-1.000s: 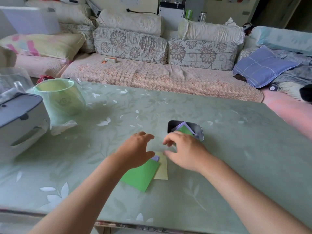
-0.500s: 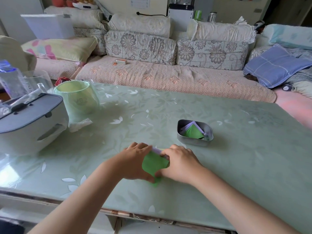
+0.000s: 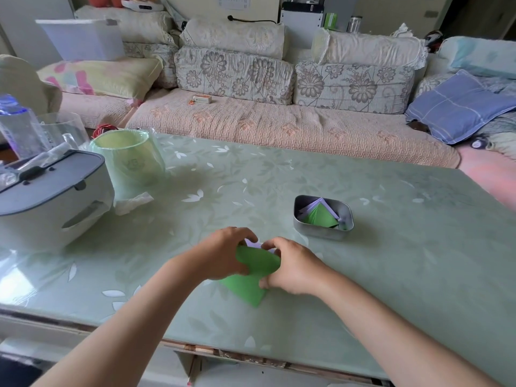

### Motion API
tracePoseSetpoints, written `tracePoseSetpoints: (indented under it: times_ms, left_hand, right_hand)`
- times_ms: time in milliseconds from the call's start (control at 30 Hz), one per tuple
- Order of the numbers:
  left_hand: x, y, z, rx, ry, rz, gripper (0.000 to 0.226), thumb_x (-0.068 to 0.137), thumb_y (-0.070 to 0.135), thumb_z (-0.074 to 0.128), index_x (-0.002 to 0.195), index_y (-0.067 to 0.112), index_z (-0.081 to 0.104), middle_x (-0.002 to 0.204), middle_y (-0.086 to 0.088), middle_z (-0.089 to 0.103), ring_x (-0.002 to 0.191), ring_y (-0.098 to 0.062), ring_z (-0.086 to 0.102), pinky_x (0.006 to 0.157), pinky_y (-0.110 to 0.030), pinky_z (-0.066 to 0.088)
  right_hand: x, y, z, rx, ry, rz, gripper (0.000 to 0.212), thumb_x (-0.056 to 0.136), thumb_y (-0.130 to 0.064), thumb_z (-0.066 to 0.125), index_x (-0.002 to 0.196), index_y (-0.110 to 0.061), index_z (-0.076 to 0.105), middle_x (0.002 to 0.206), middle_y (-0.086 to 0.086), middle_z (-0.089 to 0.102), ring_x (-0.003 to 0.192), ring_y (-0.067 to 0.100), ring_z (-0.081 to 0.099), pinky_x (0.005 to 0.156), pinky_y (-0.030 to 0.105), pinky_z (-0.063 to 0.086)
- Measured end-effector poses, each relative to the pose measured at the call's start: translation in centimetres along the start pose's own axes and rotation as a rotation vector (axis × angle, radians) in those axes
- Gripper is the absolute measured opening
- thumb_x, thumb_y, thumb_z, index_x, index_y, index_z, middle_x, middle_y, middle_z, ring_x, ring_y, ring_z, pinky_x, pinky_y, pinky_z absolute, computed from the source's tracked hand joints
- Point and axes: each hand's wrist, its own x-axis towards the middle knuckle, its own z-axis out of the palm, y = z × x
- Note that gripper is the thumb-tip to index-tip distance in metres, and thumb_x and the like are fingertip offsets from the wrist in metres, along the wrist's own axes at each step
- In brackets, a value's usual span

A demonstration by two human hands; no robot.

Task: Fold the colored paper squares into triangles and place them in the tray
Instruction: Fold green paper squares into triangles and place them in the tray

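Observation:
A green paper square [image 3: 251, 275] lies on the table in front of me, its far half lifted and curled over. My left hand [image 3: 223, 254] pinches its left side and my right hand [image 3: 290, 266] pinches its right side. A sliver of pale purple paper [image 3: 252, 243] shows between my fingertips, beyond the green sheet. The small metal tray [image 3: 321, 231] stands to the right and a little farther away, holding a folded green triangle [image 3: 321, 216] on top of pale purple folded pieces.
A green cup [image 3: 131, 157] and a grey-and-white appliance [image 3: 50, 196] stand at the table's left, with a crumpled tissue [image 3: 134, 201] beside them. A sofa with cushions runs behind the table [image 3: 391, 247]. The table's near edge is close below my forearms.
The green sheet lay flat under my hands a second ago. Both hands have taken hold of it and lifted its far part, curling it over.

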Motion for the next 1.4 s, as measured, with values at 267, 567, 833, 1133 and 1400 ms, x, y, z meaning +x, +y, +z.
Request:
tracePoseSetpoints:
  times_ms: [267,567,833,1133,1400]
  left_hand:
    - [0.6,1.3,-0.5,-0.234,0.161,-0.014,0.039,0.077,0.019,0.081,0.107,0.035,0.061,0.075,0.014,0.053,0.062,-0.004,0.046,0.059,-0.017,0.037]
    - [1.9,4.3,1.0,-0.577,0.207,-0.178,0.01,0.085,0.015,0.073,0.08,0.011,0.065,0.067,0.005,0.055,0.06,-0.013,0.047,0.051,-0.018,0.037]
    - [3.1,6.8,1.8,-0.821,0.141,-0.31,0.003,0.089,0.012,0.069,0.091,0.013,0.071,0.074,0.002,0.068,0.057,-0.006,0.06,0.047,-0.012,0.043]
    - [4.5,8.2,3.8,-0.664,0.088,-0.227,0.003,0.089,0.02,0.071,0.089,0.016,0.072,0.071,0.004,0.066,0.056,-0.007,0.056,0.053,-0.015,0.044]
    - [4.2,9.6,4.3,-0.673,-0.042,-0.104,0.021,0.096,0.03,0.059,0.093,0.015,0.074,0.071,0.002,0.058,0.06,-0.011,0.047,0.057,-0.021,0.039]
  right_hand:
    - [0.1,1.9,-1.5,0.362,0.2,-0.092,0.007,0.088,-0.025,0.072,0.084,-0.02,0.073,0.071,-0.014,0.065,0.064,0.001,0.054,0.067,0.024,0.044]
    - [-2.8,6.1,-3.3,0.102,0.377,-0.309,0.065,0.076,0.007,0.054,0.128,-0.031,0.057,0.12,-0.017,0.055,0.112,-0.009,0.049,0.099,0.016,0.041]
    - [-4.0,8.1,-4.0,-0.228,0.434,-0.465,0.034,0.069,-0.028,0.07,0.101,-0.039,0.064,0.137,-0.01,0.048,0.126,0.016,0.046,0.103,0.036,0.039]
    - [-3.6,10.0,-4.7,0.062,0.426,-0.35,0.01,0.081,-0.039,0.081,0.08,-0.033,0.072,0.127,-0.015,0.061,0.118,0.004,0.054,0.101,0.017,0.036]
    - [-3.5,10.8,-5.7,0.318,0.335,-0.132,0.021,0.082,-0.032,0.079,0.068,-0.022,0.069,0.059,-0.015,0.055,0.055,0.003,0.044,0.056,0.018,0.036]
